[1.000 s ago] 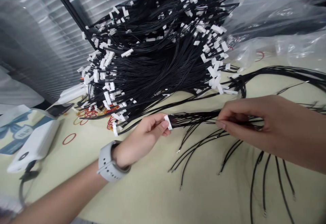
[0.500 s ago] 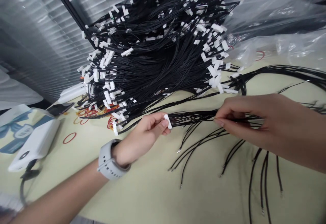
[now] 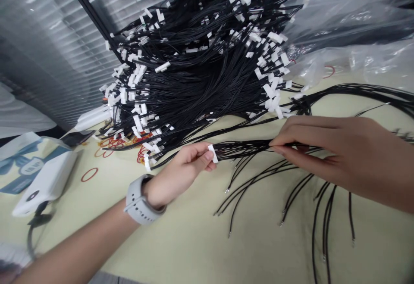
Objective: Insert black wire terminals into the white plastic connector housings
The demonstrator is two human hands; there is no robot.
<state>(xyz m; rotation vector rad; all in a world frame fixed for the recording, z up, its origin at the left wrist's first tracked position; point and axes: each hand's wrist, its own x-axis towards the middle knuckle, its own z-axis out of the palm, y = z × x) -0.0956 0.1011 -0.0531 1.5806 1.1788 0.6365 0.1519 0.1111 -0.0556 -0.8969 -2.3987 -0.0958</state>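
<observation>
My left hand [image 3: 181, 170] pinches a white wire connector [image 3: 213, 154] between thumb and fingers. A bundle of thin black wires [image 3: 242, 148] runs from that connector to my right hand [image 3: 333, 152], whose thumb and forefinger pinch the strands. Below the bundle, loose wire ends with small metal tips [image 3: 284, 202] hang across the pale yellow table [image 3: 181, 241]. Behind my hands rises a large heap of black wires [image 3: 200, 81] with many white connectors, touching neither hand.
Clear plastic sheeting [image 3: 355, 29] lies at the back right. A white boxy device [image 3: 45, 185] and a black phone [image 3: 77, 138] sit at the left, near loose rubber bands [image 3: 89, 174]. Slatted blinds [image 3: 54, 60] fill the back left. A grey watch [image 3: 139, 202] circles my left wrist.
My right hand has slid slightly left along the wires, closer to the connector. The loose strands at the lower right have swung left. My left hand has barely moved.
</observation>
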